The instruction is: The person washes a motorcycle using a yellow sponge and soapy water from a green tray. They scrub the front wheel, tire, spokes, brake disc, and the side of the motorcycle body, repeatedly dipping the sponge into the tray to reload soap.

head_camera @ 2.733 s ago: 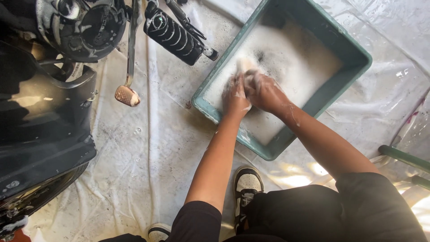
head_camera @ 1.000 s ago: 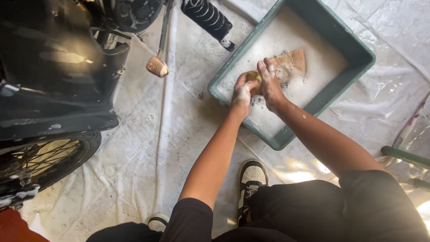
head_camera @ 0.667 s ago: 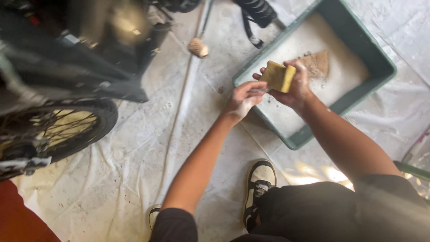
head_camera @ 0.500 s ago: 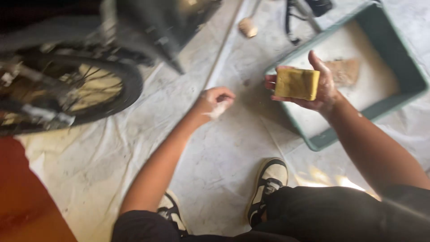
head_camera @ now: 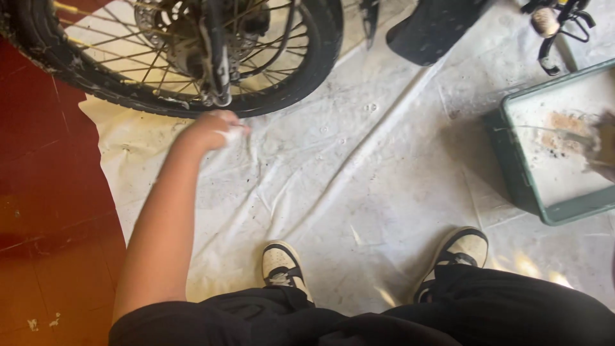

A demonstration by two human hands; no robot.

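Now left hand (head_camera: 214,128) loosely curled, soapy, grasping nothing, just below spoked wheel (head_camera: 192,54); right hand blurred at frame edge, grip unclear.

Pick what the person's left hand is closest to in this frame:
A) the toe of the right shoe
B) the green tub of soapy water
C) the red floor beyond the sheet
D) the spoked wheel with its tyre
D: the left hand is raised right below the spoked wheel, by the lower run of the tyre, while the green tub sits far off at the frame's right side on the white sheet.
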